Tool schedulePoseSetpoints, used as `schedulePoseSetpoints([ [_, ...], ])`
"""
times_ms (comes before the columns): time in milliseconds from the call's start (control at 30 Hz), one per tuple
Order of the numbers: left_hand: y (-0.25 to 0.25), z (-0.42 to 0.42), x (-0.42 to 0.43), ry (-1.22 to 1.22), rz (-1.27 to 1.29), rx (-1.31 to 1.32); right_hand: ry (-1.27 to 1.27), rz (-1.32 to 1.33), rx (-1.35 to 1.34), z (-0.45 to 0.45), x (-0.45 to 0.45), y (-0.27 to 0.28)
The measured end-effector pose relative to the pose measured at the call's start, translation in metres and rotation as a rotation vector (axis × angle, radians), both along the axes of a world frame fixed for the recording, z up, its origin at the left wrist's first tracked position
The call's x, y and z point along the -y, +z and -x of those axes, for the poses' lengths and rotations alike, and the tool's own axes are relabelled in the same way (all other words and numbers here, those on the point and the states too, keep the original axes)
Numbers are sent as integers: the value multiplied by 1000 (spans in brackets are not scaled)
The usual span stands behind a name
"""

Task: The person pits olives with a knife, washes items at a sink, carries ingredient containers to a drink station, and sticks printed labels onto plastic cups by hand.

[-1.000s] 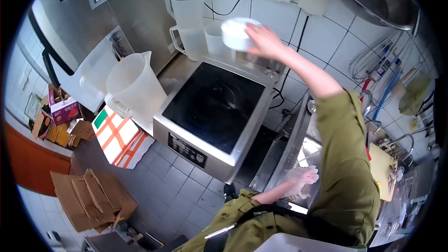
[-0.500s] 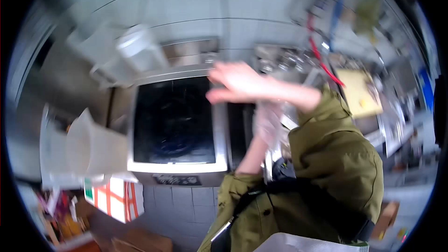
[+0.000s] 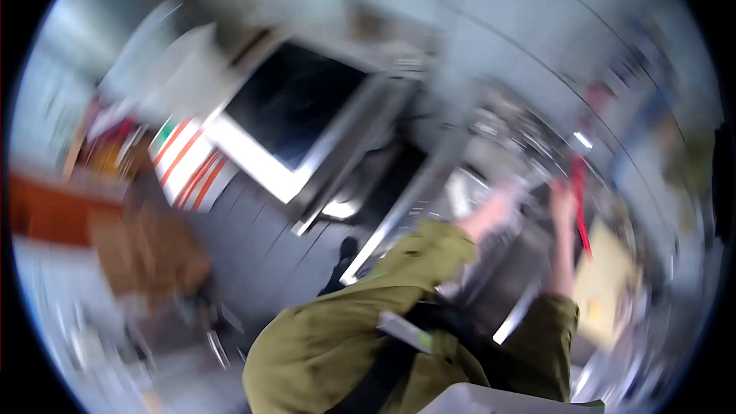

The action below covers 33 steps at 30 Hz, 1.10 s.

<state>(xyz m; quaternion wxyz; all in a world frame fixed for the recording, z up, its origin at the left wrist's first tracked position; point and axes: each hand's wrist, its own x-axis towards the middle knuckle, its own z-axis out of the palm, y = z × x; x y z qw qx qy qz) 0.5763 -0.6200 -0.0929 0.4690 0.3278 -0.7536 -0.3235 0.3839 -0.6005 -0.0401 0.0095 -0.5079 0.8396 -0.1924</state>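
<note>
Motion smears the whole view. My left hand point(image 3: 502, 205) reaches over the metal counter, with what looks like clear plastic around it; its fingers are not distinct. My right hand point(image 3: 563, 198) is bare and close beside the red hose-like strip point(image 3: 579, 207); whether it touches the strip I cannot tell. Blurred metal items point(image 3: 510, 126) lie beyond both hands, against the tiled wall. To the right of my right hand rests a pale yellow cutting board point(image 3: 608, 287) with small pieces on it.
Left of the counter stands an appliance with a dark glass top point(image 3: 295, 103) and a metal rim. White plastic containers point(image 3: 188, 69) are beside it. On the floor side are a white box with orange stripes point(image 3: 192, 165) and a brown cardboard box point(image 3: 149, 253).
The view has swung right, toward the counter. My right hand has gone from above the dark glass top, across my left arm, to beside the red strip. My left hand now extends over the counter.
</note>
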Motion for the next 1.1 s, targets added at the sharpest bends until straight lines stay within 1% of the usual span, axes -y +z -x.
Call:
schedulePoseSetpoints([
  [33, -72, 57, 22, -175, -584, -401, 196, 116, -4, 39, 32, -40],
  [67, -141, 113, 44, -123, -1120, -948, 399, 215, -9, 76, 64, -76],
  [100, -79, 81, 53, 86, -1109, -149, 364, 179, -59, 74, 81, -74],
  [133, -72, 40, 58, 133, -956, -25, 292, 51, -13, 86, 93, -80],
  [167, -64, 20, 55, 139, -809, 115, 180, -151, -127, 85, 102, -70],
  [200, -55, 11, 48, 119, -660, 261, 353, -198, -252, 107, 105, -72],
  [233, -53, 8, 43, 113, -594, 316, 281, -240, -343, 95, 100, -46],
  [333, -42, -18, 22, 159, -542, 352, 252, -286, -509, 88, 98, -33],
  [367, -40, -25, 12, 176, -541, 353, 169, -179, -433, 76, 88, -34],
  [400, -39, -35, 5, 193, -539, 352, 117, -192, -518, 48, 75, -30],
  [433, -40, -44, -2, 209, -547, 348, 321, -75, -482, 26, 48, -31],
  [467, -41, -51, -18, 192, -546, 365, 285, -17, -133, -60, -4, 30],
  [500, -34, -63, -36, 181, -554, 397, 496, 87, 147, -93, -42, 21],
  [533, -35, -71, -53, 164, -562, 447, 518, -243, 47, -157, -88, 83],
  [567, -30, -82, -67, 155, -572, 496, 546, -143, 396, -175, -102, 56],
  [600, -32, -90, -84, 153, -584, 505, 555, -57, 574, -194, -123, 29],
  [667, -39, -108, -108, 141, -559, 427, 526, 169, 827, -238, -155, -16],
  [700, -42, -115, -110, 133, -544, 391, 528, 281, 916, -263, -154, -36],
  [733, -43, -114, -109, 128, -541, 369, 584, 422, 847, -269, -177, -11],
  [767, -40, -114, -107, 147, -546, 350, 584, 415, 809, -277, -187, -12],
  [800, -34, -110, -112, 178, -573, 332, 539, 342, 865, -272, -208, -11],
  [833, -28, -103, -120, 216, -599, 314, 399, 260, 873, -262, -234, -12],
  [900, -11, -83, -143, 265, -660, 226, 447, 281, 858, -244, -286, -4],
  [933, -1, -64, -158, 238, -724, 140, 473, 303, 847, -235, -315, 1],
  [967, 8, -40, -171, 146, -831, 6, 421, 476, 746, -222, -342, 5],
  [1000, 19, -15, -186, 65, -944, -124, 325, 501, 814, -202, -373, 11],
  [1033, 59, 12, -256, -1, -783, -109, 227, 520, 886, -179, -414, 15],
  [1067, 27, 28, -260, -220, -473, 167, 127, 531, 963, -156, -456, 19],
  [1100, 37, 64, -291, -292, -962, 84, 67, 511, 948, -130, -499, 13],
])
